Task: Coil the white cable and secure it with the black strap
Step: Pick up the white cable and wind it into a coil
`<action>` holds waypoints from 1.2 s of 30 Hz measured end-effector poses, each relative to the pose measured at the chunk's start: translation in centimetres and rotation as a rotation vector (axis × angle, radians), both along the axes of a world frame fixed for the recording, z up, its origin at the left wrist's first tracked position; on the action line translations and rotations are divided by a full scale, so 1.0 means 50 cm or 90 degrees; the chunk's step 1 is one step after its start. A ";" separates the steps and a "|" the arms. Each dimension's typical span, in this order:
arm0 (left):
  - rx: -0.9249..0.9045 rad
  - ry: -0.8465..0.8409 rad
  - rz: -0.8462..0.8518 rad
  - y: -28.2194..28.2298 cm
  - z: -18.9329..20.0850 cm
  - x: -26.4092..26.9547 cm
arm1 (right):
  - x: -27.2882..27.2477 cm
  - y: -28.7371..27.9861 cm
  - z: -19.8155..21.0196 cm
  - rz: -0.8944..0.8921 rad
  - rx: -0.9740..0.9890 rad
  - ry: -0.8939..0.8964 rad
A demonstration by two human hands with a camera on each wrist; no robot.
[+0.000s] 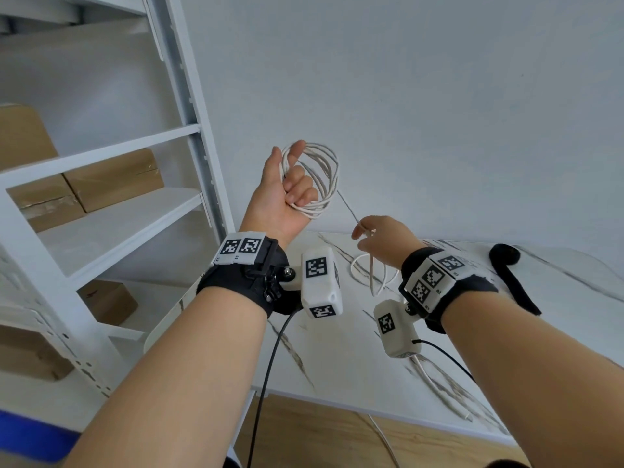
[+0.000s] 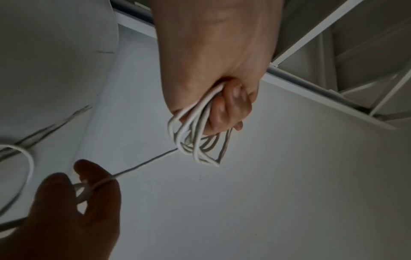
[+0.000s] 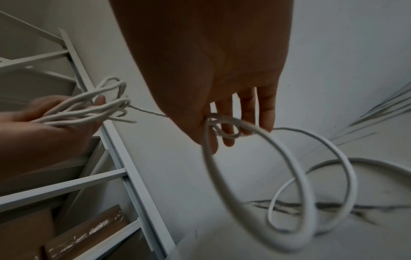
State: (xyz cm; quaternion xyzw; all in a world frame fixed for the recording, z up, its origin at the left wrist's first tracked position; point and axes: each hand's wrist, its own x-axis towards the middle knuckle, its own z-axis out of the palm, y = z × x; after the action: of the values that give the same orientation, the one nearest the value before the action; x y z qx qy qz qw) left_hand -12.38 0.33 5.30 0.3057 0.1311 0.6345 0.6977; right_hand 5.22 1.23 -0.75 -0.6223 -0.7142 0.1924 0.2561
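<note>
My left hand [image 1: 287, 187] is raised above the table and grips several loops of the white cable [image 1: 320, 179], its fingers curled round the bundle [image 2: 200, 139]. A taut strand runs from the coil down to my right hand [image 1: 378, 239], which pinches the cable between thumb and fingers [image 3: 222, 130]. Below it, loose cable [image 1: 371, 275] hangs in curls onto the table, and more trails off the front edge [image 1: 442, 390]. The black strap [image 1: 513, 275] lies flat at the table's far right, apart from both hands.
The marble-patterned white table [image 1: 337, 359] stands against a plain wall. A white metal shelf unit [image 1: 111, 204] with cardboard boxes [image 1: 114, 179] stands close on the left. Black sensor leads [image 1: 270, 383] hang from my wrist units.
</note>
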 end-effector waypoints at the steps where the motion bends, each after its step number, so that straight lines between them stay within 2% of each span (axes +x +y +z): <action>1: -0.010 -0.014 0.011 0.002 0.001 -0.002 | -0.005 -0.002 -0.002 0.013 -0.009 0.000; 4: -0.038 -0.055 0.041 0.011 0.000 -0.009 | -0.021 -0.009 -0.004 0.027 -0.022 0.027; 9: -0.063 -0.061 0.100 0.020 -0.003 -0.030 | -0.033 -0.008 -0.009 0.000 -0.028 0.202; 15: -0.066 -0.055 0.128 0.027 -0.007 -0.042 | -0.038 -0.006 0.011 -0.040 -0.041 0.329; 20: -0.054 -0.089 0.139 0.027 -0.002 -0.057 | -0.013 0.000 0.029 -0.096 -0.048 0.370; 24: -0.044 -0.114 0.169 0.032 0.013 -0.097 | 0.037 0.001 -0.002 -0.152 -0.038 0.315; 27: -0.040 -0.099 0.186 0.031 0.016 -0.106 | 0.056 0.002 -0.027 -0.181 -0.040 0.182; 30: -0.036 -0.059 0.175 0.026 0.014 -0.091 | 0.052 0.009 -0.032 -0.177 -0.060 0.127; 36: 0.013 0.065 0.129 0.015 0.024 -0.053 | 0.029 0.005 -0.031 -0.136 -0.016 0.043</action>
State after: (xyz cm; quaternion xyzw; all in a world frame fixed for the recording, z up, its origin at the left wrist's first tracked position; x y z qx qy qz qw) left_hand -15.04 1.07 6.52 0.3300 0.1907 0.6868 0.6189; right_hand 6.67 1.48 -2.31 -0.6914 -0.6323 0.1934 0.2913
